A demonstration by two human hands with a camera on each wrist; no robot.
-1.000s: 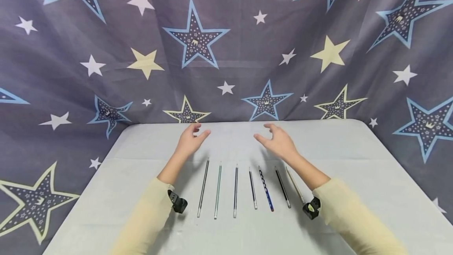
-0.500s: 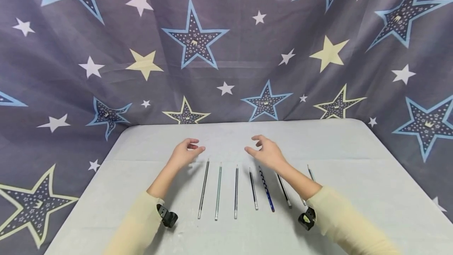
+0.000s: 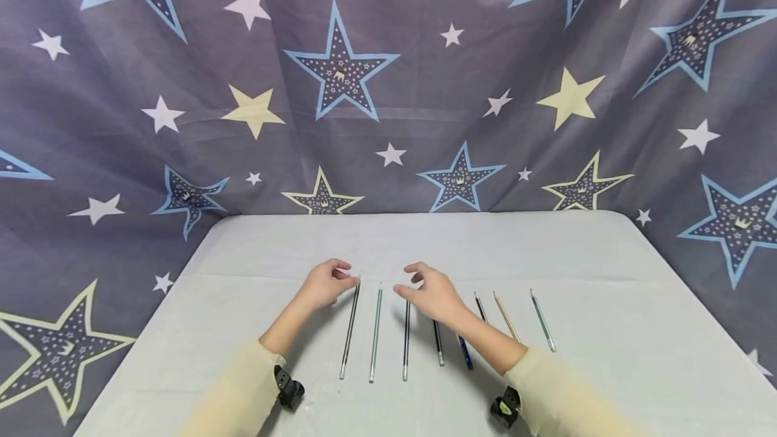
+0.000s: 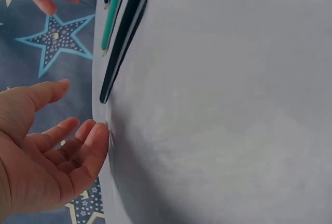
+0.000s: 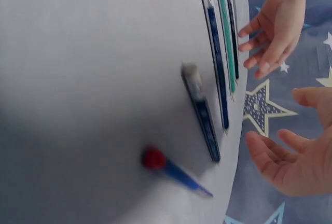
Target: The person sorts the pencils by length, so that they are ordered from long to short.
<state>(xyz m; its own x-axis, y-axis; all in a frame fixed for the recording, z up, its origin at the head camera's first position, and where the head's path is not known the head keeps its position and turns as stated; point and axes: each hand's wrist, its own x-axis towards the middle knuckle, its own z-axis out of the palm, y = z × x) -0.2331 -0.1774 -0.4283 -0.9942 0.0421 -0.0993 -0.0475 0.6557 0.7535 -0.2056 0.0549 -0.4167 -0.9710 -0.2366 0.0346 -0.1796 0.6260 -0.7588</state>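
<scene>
Several pencils lie in a row on the white table. My left hand (image 3: 324, 285) is beside the tip of the leftmost black pencil (image 3: 349, 332); thumb and fingers are apart and hold nothing. A green pencil (image 3: 376, 332) lies between the hands. My right hand (image 3: 432, 294), also holding nothing, hovers near the upper end of a dark pencil (image 3: 406, 342). Its arm partly covers a shorter dark pencil (image 3: 438, 342) and a blue pencil (image 3: 465, 354). In the right wrist view, the blue pencil shows a red end (image 5: 154, 158).
To the right of the right forearm lie a partly hidden black pencil (image 3: 480, 305), a tan pencil (image 3: 506, 315) and another green pencil (image 3: 543, 320). A grey star-patterned cloth (image 3: 413, 79) hangs behind the table (image 3: 607, 342).
Both hands have drawn back from the table's far edge toward the pencils. The right hand has also moved left, uncovering the tan and green pencils at the right. The pencils stay in place.
</scene>
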